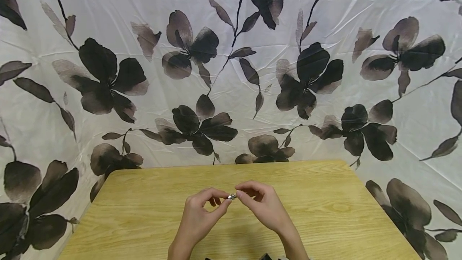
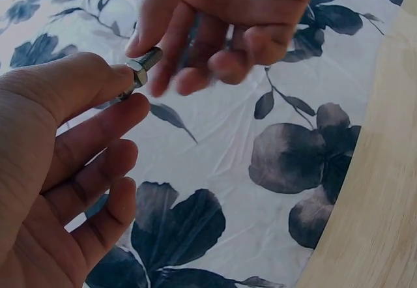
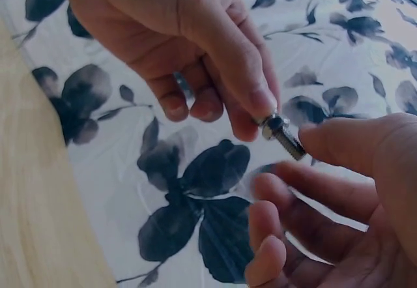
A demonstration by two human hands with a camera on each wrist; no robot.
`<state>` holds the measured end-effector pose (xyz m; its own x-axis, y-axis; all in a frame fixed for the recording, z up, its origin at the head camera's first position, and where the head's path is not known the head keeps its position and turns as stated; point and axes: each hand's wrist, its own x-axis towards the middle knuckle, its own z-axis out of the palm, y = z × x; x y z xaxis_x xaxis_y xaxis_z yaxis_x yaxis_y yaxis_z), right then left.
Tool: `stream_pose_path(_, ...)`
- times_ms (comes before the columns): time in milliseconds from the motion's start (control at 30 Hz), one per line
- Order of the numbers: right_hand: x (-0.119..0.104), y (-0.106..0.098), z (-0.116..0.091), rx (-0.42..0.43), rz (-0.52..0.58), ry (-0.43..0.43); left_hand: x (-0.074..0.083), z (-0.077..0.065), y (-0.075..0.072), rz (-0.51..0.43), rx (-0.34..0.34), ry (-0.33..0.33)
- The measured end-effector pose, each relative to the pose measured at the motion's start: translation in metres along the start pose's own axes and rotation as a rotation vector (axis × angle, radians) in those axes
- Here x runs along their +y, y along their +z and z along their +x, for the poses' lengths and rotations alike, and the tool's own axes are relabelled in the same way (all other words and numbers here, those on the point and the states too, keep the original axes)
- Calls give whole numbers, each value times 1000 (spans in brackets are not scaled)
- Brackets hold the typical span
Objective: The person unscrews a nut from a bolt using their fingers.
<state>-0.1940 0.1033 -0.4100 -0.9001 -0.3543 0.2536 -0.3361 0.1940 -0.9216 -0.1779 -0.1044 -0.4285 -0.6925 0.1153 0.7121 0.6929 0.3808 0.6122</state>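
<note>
A small silver bolt (image 2: 153,58) carries a hex nut (image 2: 138,73) on its shank. In the left wrist view, my left hand (image 2: 71,118) pinches the bolt's head end between thumb and index finger, hiding most of that end. The threaded end (image 3: 291,144) points toward my right hand (image 3: 345,190) in the right wrist view. Thumb and index finger of the right hand are spread around that end, with a gap between them. From the head view, the left hand (image 1: 203,212) and right hand (image 1: 265,208) meet just above the table, the bolt between their fingertips.
A yellow wood-grain table (image 1: 144,196) lies under both hands. Behind it and along its sides hangs a white cloth (image 1: 252,91) printed with dark flowers. Small dark objects (image 1: 266,256) show at the bottom edge of the head view.
</note>
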Motion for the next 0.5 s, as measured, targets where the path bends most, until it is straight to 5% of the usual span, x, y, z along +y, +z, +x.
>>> stream_pose_path(133,0,-2,0,-42,-5,45,0,0,0,-3,5,15)
stream_pose_path(500,-1,-1,-1,-64,-9,3,1,-1,2,-1,-16,16)
